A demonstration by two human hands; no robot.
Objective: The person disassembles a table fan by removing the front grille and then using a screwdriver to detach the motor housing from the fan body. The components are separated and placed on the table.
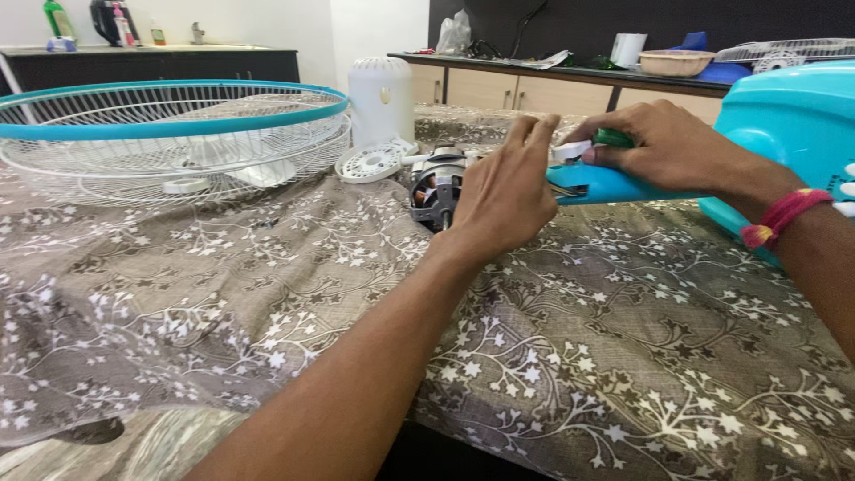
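Note:
My left hand (pixel 503 196) rests against an exposed fan motor (pixel 436 189) lying on the patterned cloth, fingers together and pointing up beside the motor's neck. My right hand (pixel 663 147) closes on a green-handled tool (pixel 614 138) and presses on the turquoise fan neck (pixel 606 185), which joins the turquoise fan body (pixel 784 125) at the right. A red thread band (pixel 784 216) circles my right wrist. Whether the left fingers grip the motor is hidden by the hand itself.
A turquoise-rimmed white wire fan guard (pixel 169 134) lies at the left. A white motor cover (pixel 381 98) and a white vented disc (pixel 372 163) sit behind the motor. The brown floral cloth (pixel 623 356) covers the table. Counters with bottles, a bowl and another guard stand behind.

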